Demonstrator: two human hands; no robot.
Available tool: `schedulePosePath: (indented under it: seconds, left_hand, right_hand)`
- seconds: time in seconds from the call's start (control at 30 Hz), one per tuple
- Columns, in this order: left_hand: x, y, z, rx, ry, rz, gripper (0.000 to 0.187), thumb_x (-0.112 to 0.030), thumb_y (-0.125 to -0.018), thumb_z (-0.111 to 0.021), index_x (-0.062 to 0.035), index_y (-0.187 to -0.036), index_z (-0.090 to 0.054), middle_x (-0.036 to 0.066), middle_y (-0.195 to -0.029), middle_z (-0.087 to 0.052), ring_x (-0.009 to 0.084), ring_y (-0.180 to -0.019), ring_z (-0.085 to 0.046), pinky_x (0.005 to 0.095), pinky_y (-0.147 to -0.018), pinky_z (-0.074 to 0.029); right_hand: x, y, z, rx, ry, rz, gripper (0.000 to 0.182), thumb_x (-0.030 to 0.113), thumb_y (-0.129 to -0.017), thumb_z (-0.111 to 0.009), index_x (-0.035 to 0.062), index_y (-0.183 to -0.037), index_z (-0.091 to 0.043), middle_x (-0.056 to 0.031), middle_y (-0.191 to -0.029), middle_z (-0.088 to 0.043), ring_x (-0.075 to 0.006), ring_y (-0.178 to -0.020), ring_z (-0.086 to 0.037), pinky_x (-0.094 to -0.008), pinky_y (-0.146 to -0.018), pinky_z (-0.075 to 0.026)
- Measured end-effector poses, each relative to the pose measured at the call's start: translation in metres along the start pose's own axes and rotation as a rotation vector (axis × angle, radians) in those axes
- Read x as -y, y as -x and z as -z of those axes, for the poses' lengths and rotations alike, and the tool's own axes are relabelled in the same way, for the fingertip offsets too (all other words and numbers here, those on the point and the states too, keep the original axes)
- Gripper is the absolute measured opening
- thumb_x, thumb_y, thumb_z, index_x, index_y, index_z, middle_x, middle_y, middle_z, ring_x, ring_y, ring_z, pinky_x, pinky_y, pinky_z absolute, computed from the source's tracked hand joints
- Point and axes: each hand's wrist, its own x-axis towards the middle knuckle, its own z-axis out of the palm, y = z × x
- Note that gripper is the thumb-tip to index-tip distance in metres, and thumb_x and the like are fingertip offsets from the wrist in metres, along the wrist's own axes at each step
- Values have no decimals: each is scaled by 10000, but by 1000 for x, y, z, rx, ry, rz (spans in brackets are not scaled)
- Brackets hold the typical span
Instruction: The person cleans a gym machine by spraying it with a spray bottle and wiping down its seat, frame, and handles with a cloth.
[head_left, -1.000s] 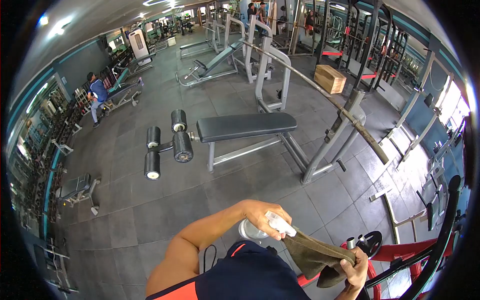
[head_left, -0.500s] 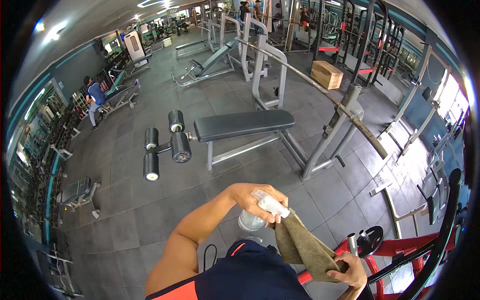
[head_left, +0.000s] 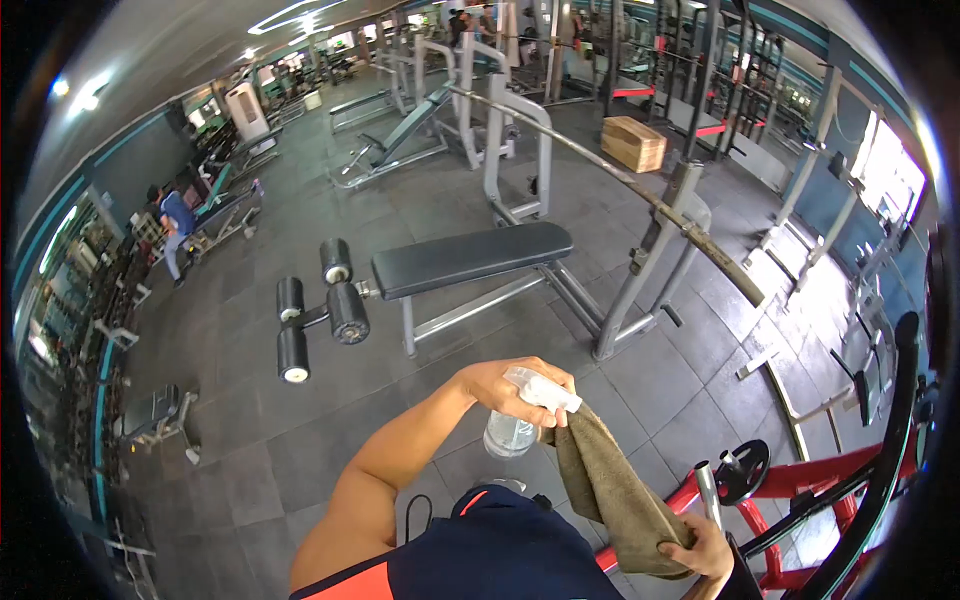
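My left hand (head_left: 495,388) is closed around the neck of a clear spray bottle (head_left: 510,437) with a white trigger head. The bottle hangs upright below the fingers, and its nozzle points right. Pinched against the nozzle by the same hand is the upper end of an olive-brown towel (head_left: 605,465). The cloth hangs slanting down to my right hand (head_left: 705,552), which grips its lower end between thumb and fingers. Both hands are in front of my torso, short of a black padded bench (head_left: 470,258).
A bare barbell (head_left: 610,170) lies on the bench's grey uprights. Foam leg rollers (head_left: 347,312) stick out at its left end. Red-framed equipment (head_left: 810,480) stands close on my right. A wooden box (head_left: 633,144) sits farther back. A person (head_left: 177,222) sits at the far left.
The camera view has shifted slightly, so the bench and room sit farther left. My right hand has moved slightly down, and the towel hangs a little longer. Both grips stay the same.
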Motion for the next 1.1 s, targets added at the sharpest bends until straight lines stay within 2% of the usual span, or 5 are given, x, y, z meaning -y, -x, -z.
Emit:
schedulePosePath:
  seconds: [0.17, 0.37, 0.47, 0.8, 1.1]
  left_hand:
    - [23, -55, -10, -2, -236, 48, 200, -116, -841, -727, -6, -1002, -676, 88, -969, -683, 191, -884, -668, 334, -766, -539]
    - [58, -130, -102, 315, -486, -215, 188, -80, -776, -749, -26, -955, -730, 121, -982, -653, 295, -871, -655, 373, -774, -538]
    - [92, -138, -156, 781, -329, -305, 342, -61, -732, -723, -34, -1072, -704, 161, -1124, -606, 341, -1015, -607, 409, -897, -496]
    - [152, -153, -170, 1023, 125, -172, 277, -46, -815, -717, 5, -1086, -688, 270, -1540, -332, 397, -1386, -412, 446, -1007, -504]
    - [219, -163, -125, 676, -219, 239, 268, -133, -788, -729, -51, -1043, -736, 232, -1450, -486, 371, -1200, -604, 409, -986, -500]
  right_hand:
    - [-93, -14, -4, 6, -42, -186, 382, 326, -923, -691, 26, -1159, -687, -47, -868, -710, -126, -806, -644, -313, -699, -523]
    - [-113, -52, -129, -467, -1747, 100, 651, 528, -971, -539, 111, -1458, -432, -119, -1458, -485, -273, -1341, -469, -492, -1137, -354]
    - [-128, -71, -183, -691, -1873, 151, 501, 396, -935, -673, 92, -1307, -532, -117, -1220, -618, -241, -1106, -618, -413, -929, -525]
    - [-79, 62, -154, -2066, -464, -311, 393, 12, -809, -613, -17, -1199, -567, -115, -1081, -615, -173, -947, -608, -321, -830, -511]
    - [-174, 85, 35, -1367, 1184, -961, 263, 149, -748, -667, -32, -932, -619, -337, -1368, -430, -526, -1378, -299, -597, -1155, -221]
